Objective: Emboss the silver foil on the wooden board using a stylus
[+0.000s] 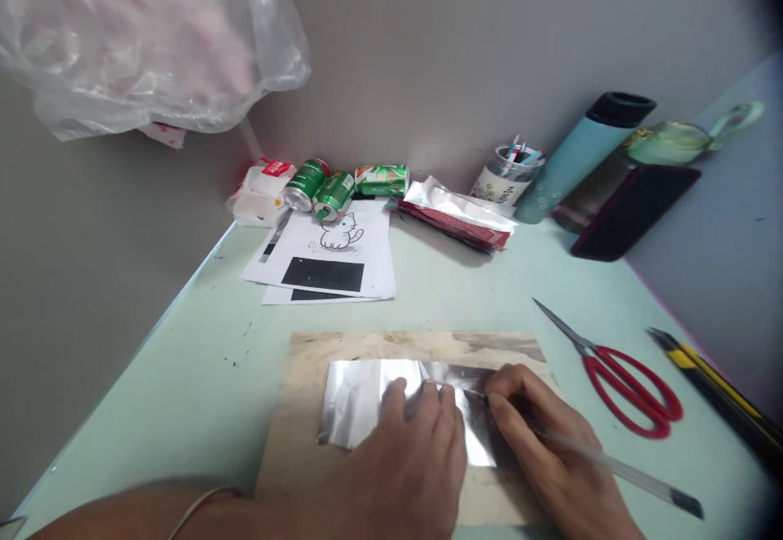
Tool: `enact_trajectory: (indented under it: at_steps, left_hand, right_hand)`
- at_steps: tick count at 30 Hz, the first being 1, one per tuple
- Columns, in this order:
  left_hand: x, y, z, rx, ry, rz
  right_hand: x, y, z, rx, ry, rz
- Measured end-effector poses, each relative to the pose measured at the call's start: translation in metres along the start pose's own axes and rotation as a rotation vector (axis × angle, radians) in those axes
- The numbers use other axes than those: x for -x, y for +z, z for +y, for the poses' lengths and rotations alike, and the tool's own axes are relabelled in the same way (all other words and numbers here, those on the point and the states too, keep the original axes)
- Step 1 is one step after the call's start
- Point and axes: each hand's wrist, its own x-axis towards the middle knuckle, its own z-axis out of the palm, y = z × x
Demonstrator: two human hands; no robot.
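Observation:
A shiny metal sheet (358,397) lies flat on a wooden board (306,442) near the front edge of the pale green table (201,377). My left hand (409,458) presses down on the sheet with its fingers flat and spread. To its right, my right hand (550,458) is closed around a thin clear pen-like tool (612,465). The tool's tip touches the sheet close to my left fingertips.
Red-handled scissors (624,385) and a yellow-black utility knife (715,385) lie at the right. Printed papers with a cat drawing (333,258), green cans (318,188), foil wrappers (458,214), a pen cup (510,173), a teal bottle (581,157) and a dark phone (636,210) line the back. A plastic bag (147,34) hangs top left.

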Motion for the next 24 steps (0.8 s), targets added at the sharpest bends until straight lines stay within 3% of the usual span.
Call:
enact_trajectory:
  at_steps: [13, 24]
  left_hand:
    - [-0.0012, 0.0008, 0.0022, 0.017, -0.036, 0.035]
    - [-0.003, -0.0043, 0.0014, 0.02, -0.026, -0.012]
  right_hand:
    - [0.0001, 0.0016, -0.0042, -0.021, 0.007, -0.008]
    - [0.002, -0.0003, -0.004, -0.071, 0.037, 0.012]
